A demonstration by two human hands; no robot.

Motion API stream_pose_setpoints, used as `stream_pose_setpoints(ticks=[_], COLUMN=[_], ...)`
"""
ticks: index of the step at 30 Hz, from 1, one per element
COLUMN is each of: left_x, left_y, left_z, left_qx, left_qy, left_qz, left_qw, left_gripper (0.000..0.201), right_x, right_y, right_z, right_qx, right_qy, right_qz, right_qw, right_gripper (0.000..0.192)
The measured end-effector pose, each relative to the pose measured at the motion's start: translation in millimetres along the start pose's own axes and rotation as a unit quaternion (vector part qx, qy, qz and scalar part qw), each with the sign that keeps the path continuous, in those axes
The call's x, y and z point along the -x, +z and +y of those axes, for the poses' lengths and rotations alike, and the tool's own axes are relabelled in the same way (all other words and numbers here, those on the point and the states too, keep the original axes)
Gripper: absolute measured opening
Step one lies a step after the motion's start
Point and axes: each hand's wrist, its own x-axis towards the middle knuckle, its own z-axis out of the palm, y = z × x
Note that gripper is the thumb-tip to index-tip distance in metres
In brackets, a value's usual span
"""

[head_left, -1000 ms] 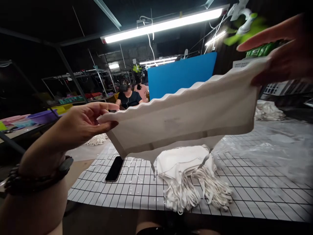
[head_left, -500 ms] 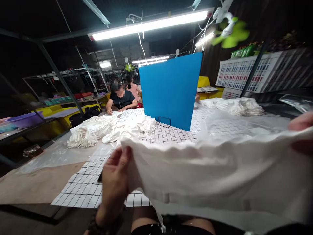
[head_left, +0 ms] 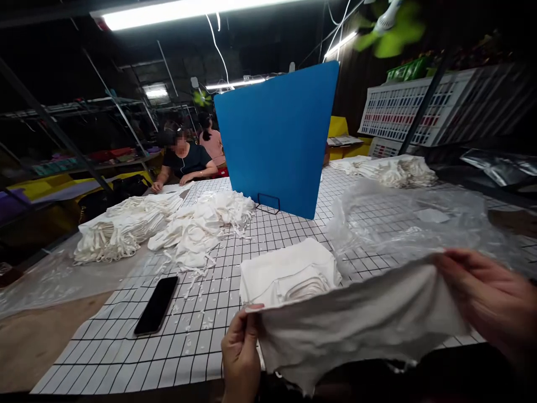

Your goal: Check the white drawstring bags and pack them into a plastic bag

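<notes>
A white cloth garment [head_left: 356, 319] hangs stretched between my two hands above the near edge of the table. My left hand [head_left: 242, 351] pinches its left upper corner between thumb and fingers. At the other end, my right hand [head_left: 489, 294] grips the upper right corner. Just behind the held cloth lies a neat stack of white garments [head_left: 279, 273], partly covered by it. Left of the stack a black phone [head_left: 156, 307] rests flat on the grid-patterned cloth [head_left: 104, 355], with small white scraps scattered beside it.
A blue panel [head_left: 277, 140] stands upright in a wire holder [head_left: 268, 204]. White garment heaps [head_left: 201, 229] lie to the left, more garments [head_left: 394, 170] at back right. Clear plastic [head_left: 377, 224] covers the right side. A co-worker [head_left: 184, 162] sits across the table.
The white garment has moved down and now slants lower, uncovering the stack and phone. My right hand has come further into view. The whole view has shifted.
</notes>
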Motion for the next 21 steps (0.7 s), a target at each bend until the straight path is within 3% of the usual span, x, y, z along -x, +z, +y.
stream_pose_setpoints(ticks=[2,5,6,8,10,13,17,21], left_x=[-26,-76,-93,-124,-144,-155,-153,-156], left_y=[9.1,16.4,16.3,12.3,6.0,0.1,4.9,11.2], left_z=[-9,-33,-43,-62,-77,-84,-79,-78], left_qx=[0.014,-0.066,-0.125,-0.253,-0.352,-0.415,-0.459,-0.531], left_qy=[-0.009,-0.015,-0.011,-0.004,-0.008,0.000,0.011,-0.002], left_qz=[0.000,0.032,0.049,0.056,0.039,0.015,-0.001,-0.010], left_qw=[1.000,0.997,0.991,0.966,0.935,0.910,0.888,0.847], left_gripper=[0.037,0.035,0.034,0.030,0.027,0.026,0.028,0.029], right_x=[-24,-55,-62,-70,-72,-76,-86,-88], right_y=[44,118,140,178,203,221,227,232], right_z=[4,31,44,72,95,114,121,129], right_qx=[-0.015,0.125,0.233,0.461,0.545,0.576,0.612,0.628], right_qy=[-0.012,-0.124,-0.139,-0.153,-0.162,-0.182,-0.203,-0.218], right_qz=[-0.038,-0.103,-0.131,-0.200,-0.239,-0.246,-0.237,-0.251], right_qw=[0.999,0.979,0.954,0.851,0.788,0.758,0.727,0.704], right_gripper=[0.037,0.026,0.025,0.029,0.028,0.029,0.032,0.026])
